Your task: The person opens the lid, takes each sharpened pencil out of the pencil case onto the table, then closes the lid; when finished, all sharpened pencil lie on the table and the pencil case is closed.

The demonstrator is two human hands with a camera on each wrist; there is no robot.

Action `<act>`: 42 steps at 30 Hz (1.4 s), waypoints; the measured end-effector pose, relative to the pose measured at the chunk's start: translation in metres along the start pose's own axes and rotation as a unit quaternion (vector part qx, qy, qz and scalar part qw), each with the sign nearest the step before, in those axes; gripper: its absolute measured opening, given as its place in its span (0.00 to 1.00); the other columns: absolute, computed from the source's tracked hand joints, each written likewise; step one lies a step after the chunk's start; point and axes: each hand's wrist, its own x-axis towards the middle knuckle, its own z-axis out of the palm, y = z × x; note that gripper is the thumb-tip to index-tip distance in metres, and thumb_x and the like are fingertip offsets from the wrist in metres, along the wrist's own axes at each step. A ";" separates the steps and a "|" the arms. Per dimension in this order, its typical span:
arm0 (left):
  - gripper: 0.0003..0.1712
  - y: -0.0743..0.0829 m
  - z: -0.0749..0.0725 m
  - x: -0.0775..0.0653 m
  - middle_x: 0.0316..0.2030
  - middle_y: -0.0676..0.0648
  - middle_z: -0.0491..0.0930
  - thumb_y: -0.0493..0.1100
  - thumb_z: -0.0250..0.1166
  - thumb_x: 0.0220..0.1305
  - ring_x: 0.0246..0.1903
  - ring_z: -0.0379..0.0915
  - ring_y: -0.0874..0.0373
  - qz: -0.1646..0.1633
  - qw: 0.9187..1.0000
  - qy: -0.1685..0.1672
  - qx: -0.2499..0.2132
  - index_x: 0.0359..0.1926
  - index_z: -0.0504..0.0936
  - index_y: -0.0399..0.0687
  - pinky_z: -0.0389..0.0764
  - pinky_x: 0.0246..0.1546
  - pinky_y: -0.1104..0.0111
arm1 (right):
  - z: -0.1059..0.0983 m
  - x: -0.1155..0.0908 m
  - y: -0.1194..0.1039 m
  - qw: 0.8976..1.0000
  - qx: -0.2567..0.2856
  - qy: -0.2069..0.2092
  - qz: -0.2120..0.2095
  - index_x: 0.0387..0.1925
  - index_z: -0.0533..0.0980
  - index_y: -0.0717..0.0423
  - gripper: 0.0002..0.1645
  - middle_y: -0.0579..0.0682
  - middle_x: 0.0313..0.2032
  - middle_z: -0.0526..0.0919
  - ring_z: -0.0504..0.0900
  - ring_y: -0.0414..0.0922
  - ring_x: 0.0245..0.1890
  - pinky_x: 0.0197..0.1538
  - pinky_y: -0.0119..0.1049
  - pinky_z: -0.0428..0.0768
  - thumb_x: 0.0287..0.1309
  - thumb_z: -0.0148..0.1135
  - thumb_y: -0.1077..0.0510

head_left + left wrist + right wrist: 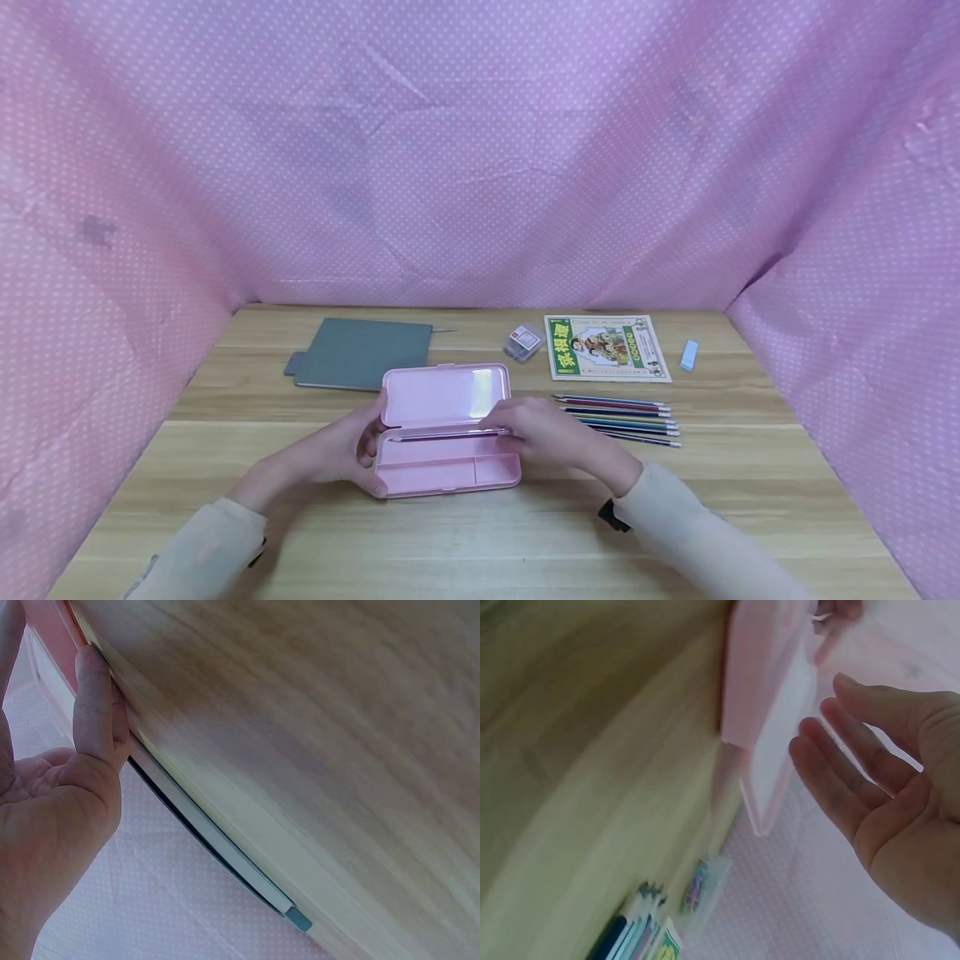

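A pink pencil case [426, 477] lies open on the table, its lid [427, 396] raised toward the back. My left hand [348, 446] holds the case by its left side, thumb at the front corner and fingers up by the lid. In the left wrist view, fingertips [93, 667] press along the pink edge. One pencil [442, 436] lies lengthwise in the rear compartment. Over the right end of the case hovers my right hand [543, 429], overlapping the pencil's end. The right wrist view shows its fingers loosely spread with nothing between them.
Several pencils [618, 418] lie side by side to the right. Behind the case are a grey-green notebook [363, 354], a small clear box [522, 342] and an illustrated green-and-white booklet [606, 348]. A light blue eraser-like block [688, 355] sits farther right. Pink dotted cloth [480, 167] surrounds the table.
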 end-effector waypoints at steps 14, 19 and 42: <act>0.80 0.001 0.000 -0.002 0.45 0.39 0.66 0.46 0.87 0.39 0.37 0.67 0.50 -0.003 1.000 0.001 0.004 0.80 0.37 0.38 0.74 0.33 0.70 | 0.017 0.008 0.002 0.997 0.017 -0.056 0.044 0.52 0.85 0.53 0.15 0.45 0.45 0.87 0.84 0.38 0.45 0.49 0.32 0.80 0.64 0.67 0.64; 0.80 -0.001 0.001 -0.004 0.44 0.40 0.66 0.46 0.87 0.39 0.37 0.67 0.50 -0.002 1.000 0.002 -0.001 0.80 0.38 0.39 0.74 0.33 0.70 | 0.024 0.011 0.002 0.998 -0.001 -0.056 0.032 0.52 0.85 0.52 0.16 0.44 0.45 0.87 0.84 0.38 0.45 0.50 0.33 0.80 0.65 0.66 0.65; 0.79 -0.001 -0.002 0.001 0.47 0.40 0.66 0.47 0.87 0.40 0.39 0.67 0.49 -0.003 1.000 0.003 0.008 0.80 0.40 0.41 0.76 0.35 0.69 | 0.030 0.015 -0.002 0.995 -0.068 -0.073 0.011 0.56 0.83 0.47 0.19 0.45 0.50 0.84 0.81 0.37 0.46 0.54 0.33 0.78 0.69 0.60 0.66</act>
